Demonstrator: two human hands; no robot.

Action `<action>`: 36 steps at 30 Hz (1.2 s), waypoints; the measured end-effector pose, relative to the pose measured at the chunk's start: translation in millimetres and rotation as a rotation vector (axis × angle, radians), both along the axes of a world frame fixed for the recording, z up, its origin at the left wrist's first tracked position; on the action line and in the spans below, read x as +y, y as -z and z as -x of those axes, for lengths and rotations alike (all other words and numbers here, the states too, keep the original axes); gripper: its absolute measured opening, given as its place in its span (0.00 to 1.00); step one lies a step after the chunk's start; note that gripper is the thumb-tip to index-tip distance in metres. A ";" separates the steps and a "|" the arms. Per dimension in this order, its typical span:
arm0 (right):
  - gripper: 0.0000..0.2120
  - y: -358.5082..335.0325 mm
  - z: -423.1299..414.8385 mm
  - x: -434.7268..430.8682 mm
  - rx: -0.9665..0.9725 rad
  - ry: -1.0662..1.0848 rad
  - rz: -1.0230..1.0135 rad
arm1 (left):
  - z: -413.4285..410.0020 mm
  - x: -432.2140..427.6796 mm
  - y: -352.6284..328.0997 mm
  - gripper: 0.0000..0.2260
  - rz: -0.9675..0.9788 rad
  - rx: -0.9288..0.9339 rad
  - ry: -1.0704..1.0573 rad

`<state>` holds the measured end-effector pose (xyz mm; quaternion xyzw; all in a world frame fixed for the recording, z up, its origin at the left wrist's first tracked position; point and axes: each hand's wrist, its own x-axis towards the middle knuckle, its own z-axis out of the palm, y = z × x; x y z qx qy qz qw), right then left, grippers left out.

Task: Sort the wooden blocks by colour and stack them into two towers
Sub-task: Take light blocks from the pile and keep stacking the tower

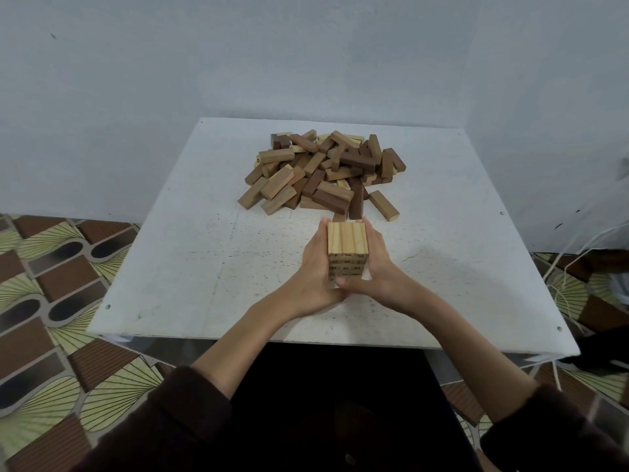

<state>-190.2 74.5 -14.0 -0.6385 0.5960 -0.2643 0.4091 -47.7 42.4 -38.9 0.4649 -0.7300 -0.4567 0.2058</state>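
Pale grey walls [238, 63] meet in a corner behind a white, speckled tabletop [170, 267] that stands on a patterned tiled floor [51, 301]. The mixed pile [323, 172] of light and dark wooden blocks lies toward the far middle; the light tower [347, 243] stands nearer the person, just in front of the pile's closest blocks. It is several layers tall and topped by a row of pale blocks laid side by side.

The left hand [315, 267] lies flat against the tower's left face and the right hand [377, 267] against its right face; the fingers run fairly straight along the sides and the thumbs meet at the near face, so the two hands press the tower rather than lift it.

The step looks like squaring up the layers. To do it well, press evenly and gently from both sides at once; keep the palms upright so no layer is pushed askew; then check the near and far faces. Let go slowly and outward; a dark block [356, 199] leans just behind the tower and is best not bumped. No dark tower is begun yet.
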 end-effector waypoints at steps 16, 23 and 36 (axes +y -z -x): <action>0.43 -9.9 30.9 -13.7 0.080 0.012 0.209 | -21.8 -22.6 -25.9 0.41 0.109 0.147 0.025; 0.41 -9.0 29.5 -15.8 0.098 -0.007 0.221 | -19.7 -24.9 -22.4 0.41 0.107 0.142 0.048; 0.38 -13.4 26.4 -15.7 0.073 -0.028 0.224 | -18.8 -25.1 -23.6 0.43 0.102 0.166 0.053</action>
